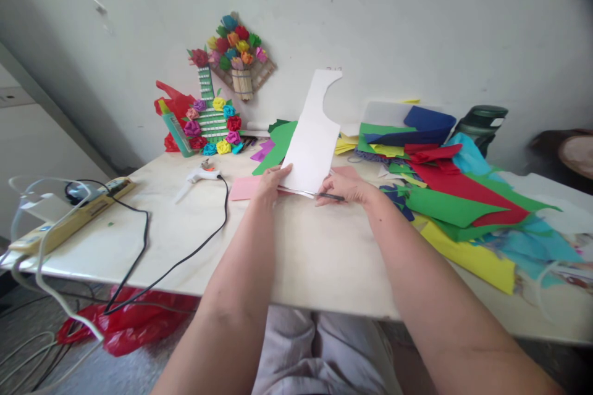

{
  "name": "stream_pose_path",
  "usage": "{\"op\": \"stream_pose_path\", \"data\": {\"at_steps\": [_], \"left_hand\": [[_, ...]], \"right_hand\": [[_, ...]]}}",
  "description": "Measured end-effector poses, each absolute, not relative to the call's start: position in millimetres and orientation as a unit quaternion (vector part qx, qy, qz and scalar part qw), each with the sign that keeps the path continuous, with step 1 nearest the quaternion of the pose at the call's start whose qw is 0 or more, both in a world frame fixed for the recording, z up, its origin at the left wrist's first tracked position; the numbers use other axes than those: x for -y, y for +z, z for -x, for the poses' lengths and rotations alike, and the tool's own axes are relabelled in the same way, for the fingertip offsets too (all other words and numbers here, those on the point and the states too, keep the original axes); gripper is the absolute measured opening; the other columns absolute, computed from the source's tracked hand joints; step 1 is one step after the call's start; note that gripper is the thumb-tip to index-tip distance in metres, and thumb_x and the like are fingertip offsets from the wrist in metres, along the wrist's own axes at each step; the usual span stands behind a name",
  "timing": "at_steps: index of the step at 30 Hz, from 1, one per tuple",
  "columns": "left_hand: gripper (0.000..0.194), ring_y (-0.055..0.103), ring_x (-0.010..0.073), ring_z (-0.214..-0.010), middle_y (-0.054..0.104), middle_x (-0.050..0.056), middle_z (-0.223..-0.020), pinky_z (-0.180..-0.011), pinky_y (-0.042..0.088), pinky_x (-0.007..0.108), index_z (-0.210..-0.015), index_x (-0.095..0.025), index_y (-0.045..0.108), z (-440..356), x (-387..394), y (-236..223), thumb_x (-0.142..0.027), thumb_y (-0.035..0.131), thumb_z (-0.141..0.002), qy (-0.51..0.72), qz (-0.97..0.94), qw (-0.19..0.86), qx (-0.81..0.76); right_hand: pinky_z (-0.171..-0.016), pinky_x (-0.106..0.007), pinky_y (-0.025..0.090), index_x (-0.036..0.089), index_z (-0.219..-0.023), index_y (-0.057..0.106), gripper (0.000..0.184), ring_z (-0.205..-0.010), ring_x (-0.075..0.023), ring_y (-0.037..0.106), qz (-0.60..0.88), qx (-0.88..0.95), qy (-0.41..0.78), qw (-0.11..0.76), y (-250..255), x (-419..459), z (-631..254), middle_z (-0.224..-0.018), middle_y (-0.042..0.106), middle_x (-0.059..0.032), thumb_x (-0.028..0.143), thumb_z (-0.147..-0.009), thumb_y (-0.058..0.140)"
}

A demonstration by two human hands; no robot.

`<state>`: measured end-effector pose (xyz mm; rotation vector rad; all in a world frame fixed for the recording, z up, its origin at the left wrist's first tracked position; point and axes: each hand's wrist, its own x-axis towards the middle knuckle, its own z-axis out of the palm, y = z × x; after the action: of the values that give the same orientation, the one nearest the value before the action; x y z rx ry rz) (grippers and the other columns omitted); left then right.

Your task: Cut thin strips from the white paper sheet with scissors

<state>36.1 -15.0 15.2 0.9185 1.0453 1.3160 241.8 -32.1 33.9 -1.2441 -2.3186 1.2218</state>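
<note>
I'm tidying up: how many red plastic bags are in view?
2: one bag on the table behind the green bottle, another bag below the table's left side. Others may be hidden.

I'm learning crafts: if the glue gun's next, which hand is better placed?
Probably the left hand: it's nearer the glue gun, though it holds the white cutout. The right hand is farther and holds a dark tool.
</note>
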Motion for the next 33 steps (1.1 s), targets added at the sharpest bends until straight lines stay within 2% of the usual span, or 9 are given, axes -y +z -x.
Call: {"op": "stream_pose_path", "data": {"at_steps": [4,13,19,26,30,33], "left_hand": [[0.033,0.064,0.0228,-0.072,0.067,0.007,-0.073,-0.07,0.053,0.037,-0.084,-0.014,0.063,-34.7,11.9,12.0,-0.027,0.075,-0.057,0.57,-0.381,0.583,-0.435],[0.028,0.064,0.0232,-0.08,0.068,0.009,-0.079,-0.075,0.053,0.036,-0.082,-0.013,0.063,-32.4,6.7,8.1,-0.027,0.073,-0.06,0.617,-0.367,0.579,-0.387],[0.024,0.064,0.023,-0.084,0.068,0.009,-0.084,-0.076,0.052,0.035,-0.085,-0.014,0.063,-32.3,0.7,7.1,-0.028,0.069,-0.066,0.658,-0.342,0.556,-0.376],[0.019,0.064,0.0203,-0.085,0.067,0.009,-0.082,-0.076,0.051,0.033,-0.086,-0.012,0.059,-31.6,-6.0,3.6,-0.028,0.059,-0.075,0.688,-0.32,0.528,-0.382],[0.017,0.064,0.0183,-0.081,0.067,0.008,-0.078,-0.075,0.051,0.031,-0.085,-0.012,0.058,-30.1,-14.3,-3.1,-0.027,0.055,-0.078,0.697,-0.315,0.518,-0.383],[0.019,0.064,0.0176,-0.079,0.067,0.007,-0.077,-0.075,0.051,0.031,-0.085,-0.013,0.057,-29.1,-18.5,-7.2,-0.029,0.058,-0.075,0.702,-0.326,0.504,-0.383]], "right_hand": [[-0.034,-0.017,0.022,0.012,-0.067,0.062,0.039,-0.034,-0.0028,0.031,0.429,0.792,0.417,0.125,38.3,35.8,-240.2,-0.038,0.04,0.0075,0.047,-0.055,0.071],[-0.034,-0.017,0.033,0.012,-0.073,0.062,0.039,-0.038,-0.0049,0.041,0.448,0.768,0.437,0.132,33.1,37.0,-240.4,-0.045,0.047,0.0045,0.045,-0.055,0.073],[-0.034,-0.017,0.034,0.012,-0.075,0.06,0.039,-0.036,-0.0054,0.043,0.437,0.738,0.485,0.167,36.3,40.9,-251.0,-0.044,0.051,0.0032,0.045,-0.058,0.071],[-0.033,-0.018,0.034,0.012,-0.066,0.054,0.033,-0.034,-0.0054,0.041,0.377,0.713,0.511,0.297,40.1,46.3,-257.3,-0.044,0.051,0.003,0.043,-0.064,0.066],[-0.033,-0.016,0.035,0.01,-0.075,0.061,0.035,-0.036,-0.0047,0.041,0.44,0.657,0.474,0.388,35.9,39.4,-251.5,-0.045,0.05,0.0037,0.04,-0.059,0.071],[-0.036,-0.019,0.04,0.012,-0.077,0.066,0.035,-0.036,-0.0057,0.042,0.53,0.61,0.398,0.434,29.2,28.3,-249.6,-0.046,0.051,0.0034,0.041,-0.057,0.071]]}}
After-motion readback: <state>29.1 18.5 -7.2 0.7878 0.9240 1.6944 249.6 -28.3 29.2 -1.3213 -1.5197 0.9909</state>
